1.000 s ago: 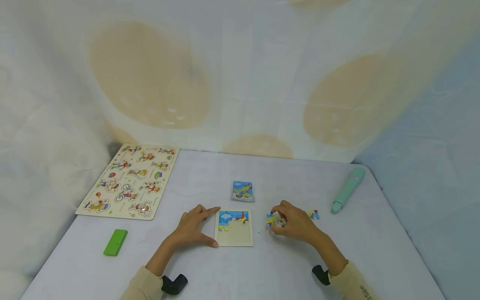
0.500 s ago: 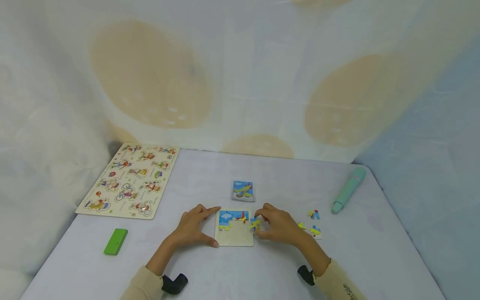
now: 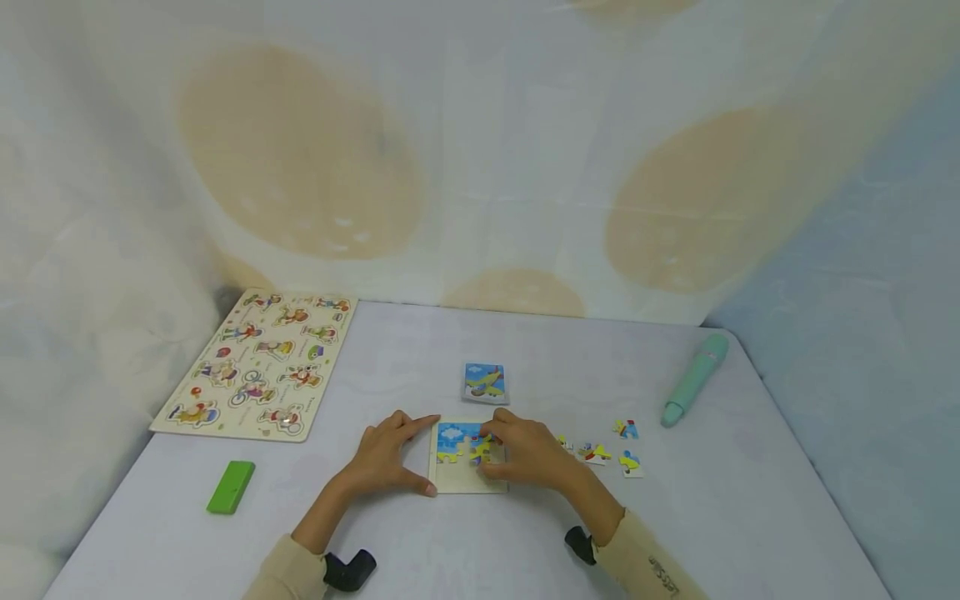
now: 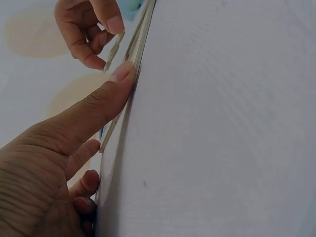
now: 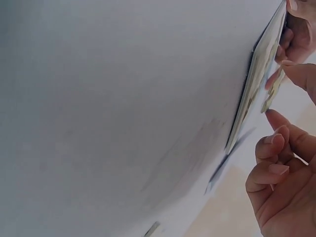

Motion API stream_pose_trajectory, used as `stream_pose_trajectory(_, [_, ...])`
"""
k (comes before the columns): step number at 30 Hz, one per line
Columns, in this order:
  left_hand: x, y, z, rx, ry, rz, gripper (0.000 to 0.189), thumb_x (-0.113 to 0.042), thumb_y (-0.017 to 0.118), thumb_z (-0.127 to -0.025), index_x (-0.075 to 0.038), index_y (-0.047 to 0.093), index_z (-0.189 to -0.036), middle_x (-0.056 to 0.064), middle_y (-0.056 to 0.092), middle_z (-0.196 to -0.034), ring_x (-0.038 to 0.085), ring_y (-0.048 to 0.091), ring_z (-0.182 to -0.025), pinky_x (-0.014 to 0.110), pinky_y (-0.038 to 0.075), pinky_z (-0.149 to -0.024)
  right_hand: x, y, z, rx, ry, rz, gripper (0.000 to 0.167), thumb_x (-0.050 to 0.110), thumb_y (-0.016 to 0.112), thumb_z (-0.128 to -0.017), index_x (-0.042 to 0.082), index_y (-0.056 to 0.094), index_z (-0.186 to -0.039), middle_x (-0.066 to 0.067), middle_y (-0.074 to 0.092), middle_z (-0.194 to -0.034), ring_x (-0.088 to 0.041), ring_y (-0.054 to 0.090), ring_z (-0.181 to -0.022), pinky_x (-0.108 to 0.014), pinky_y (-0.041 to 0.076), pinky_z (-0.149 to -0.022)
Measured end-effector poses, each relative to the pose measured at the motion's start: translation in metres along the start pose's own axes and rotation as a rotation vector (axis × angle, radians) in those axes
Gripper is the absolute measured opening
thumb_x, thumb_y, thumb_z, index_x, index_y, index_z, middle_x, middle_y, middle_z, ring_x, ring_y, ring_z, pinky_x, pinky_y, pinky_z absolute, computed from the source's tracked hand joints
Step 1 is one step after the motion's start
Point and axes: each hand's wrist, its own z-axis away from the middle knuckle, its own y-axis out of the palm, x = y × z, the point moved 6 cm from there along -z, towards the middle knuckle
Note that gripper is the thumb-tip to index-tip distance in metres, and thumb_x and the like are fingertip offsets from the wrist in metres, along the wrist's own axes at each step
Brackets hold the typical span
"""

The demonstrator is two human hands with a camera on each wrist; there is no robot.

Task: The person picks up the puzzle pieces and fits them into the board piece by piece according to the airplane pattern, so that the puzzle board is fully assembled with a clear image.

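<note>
Thumb and forefinger of my left hand (image 3: 384, 454) stretch along the left side of a small jigsaw puzzle tray (image 3: 459, 481), touching its near and far corners. Sky-blue and yellow pieces fill the upper part of the tray; its lower part is bare. Over the tray's right half, my right hand (image 3: 531, 452) pinches a yellow-and-blue puzzle piece (image 3: 479, 452) between thumb and forefinger. In the left wrist view this piece (image 4: 113, 53) appears edge-on, apart from the tray. Part of the tray's right side is hidden by my right hand.
Loose puzzle pieces (image 3: 595, 453) lie right of my right hand. A small airplane picture card (image 3: 485, 382) sits behind the tray. Farther off are a large peg puzzle board (image 3: 258, 362) at left, a green block (image 3: 231, 487), and a mint-green pen-like device (image 3: 695, 381) at right.
My right hand has moved left with the puzzle piece, from beside the loose pieces to above the tray. The left hand has stayed at the tray's left side.
</note>
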Motion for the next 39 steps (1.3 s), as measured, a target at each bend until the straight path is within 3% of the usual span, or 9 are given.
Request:
stream_pose_trajectory(18, [0.002, 0.000, 0.001, 0.013, -0.002, -0.001, 0.104, -0.053, 0.093, -0.052, -0.028, 0.053, -0.145, -0.003, 0.037, -0.088, 0.013, 0.033, -0.077, 0.033, 0.022, -0.070, 0.010, 0.014, -0.016, 0.071, 0.026, 0.150, 0.053, 0.049, 0.075, -0.083, 0.013, 0.069, -0.122, 0.005, 0.052, -0.097, -0.004, 0.045, -0.071, -0.018, 0.039, -0.061])
stream_pose_trajectory(24, [0.002, 0.001, 0.000, 0.009, 0.019, 0.001, 0.104, -0.054, 0.092, -0.053, -0.027, 0.052, -0.145, -0.004, 0.037, -0.089, 0.012, 0.033, -0.077, 0.033, 0.023, -0.070, 0.018, 0.011, 0.000, 0.033, -0.012, 0.283, 0.066, 0.059, 0.072, -0.082, 0.018, 0.064, -0.133, 0.002, 0.054, -0.098, -0.004, 0.045, -0.067, -0.017, 0.037, -0.056])
stream_pose_trajectory(29, [0.002, 0.001, 0.000, 0.001, 0.023, -0.013, 0.104, -0.054, 0.092, -0.053, -0.027, 0.052, -0.145, -0.004, 0.037, -0.089, 0.011, 0.033, -0.077, 0.032, 0.023, -0.070, 0.023, 0.017, 0.017, 0.033, -0.078, 0.403, 0.066, 0.066, 0.059, -0.087, 0.025, 0.060, -0.138, -0.002, 0.058, -0.099, -0.006, 0.050, -0.064, -0.018, 0.037, -0.050])
stream_pose_trajectory(34, [0.000, 0.000, 0.000, -0.008, 0.045, 0.004, 0.103, -0.054, 0.092, -0.054, -0.026, 0.052, -0.145, -0.004, 0.037, -0.089, 0.011, 0.033, -0.078, 0.032, 0.023, -0.071, 0.019, 0.022, 0.022, 0.066, -0.060, 0.413, 0.058, 0.062, 0.050, -0.095, 0.028, 0.058, -0.140, -0.014, 0.062, -0.115, -0.019, 0.070, -0.084, -0.027, 0.052, -0.060])
stream_pose_trajectory(37, [0.000, 0.000, 0.000, -0.007, 0.043, 0.006, 0.103, -0.054, 0.092, -0.054, -0.026, 0.052, -0.145, -0.004, 0.038, -0.090, 0.011, 0.033, -0.078, 0.032, 0.023, -0.071, 0.019, 0.021, 0.021, 0.061, -0.067, 0.412, 0.054, 0.060, 0.049, -0.096, 0.029, 0.059, -0.139, -0.019, 0.062, -0.124, -0.026, 0.072, -0.096, -0.033, 0.056, -0.065])
stream_pose_trajectory(39, [0.002, 0.001, 0.001, -0.006, 0.027, -0.006, 0.103, -0.055, 0.092, -0.054, -0.028, 0.052, -0.145, -0.005, 0.038, -0.090, 0.010, 0.034, -0.078, 0.031, 0.024, -0.072, 0.019, 0.021, 0.019, 0.059, -0.086, 0.423, 0.055, 0.062, 0.050, -0.095, 0.029, 0.060, -0.138, -0.020, 0.063, -0.124, -0.026, 0.072, -0.096, -0.033, 0.056, -0.064])
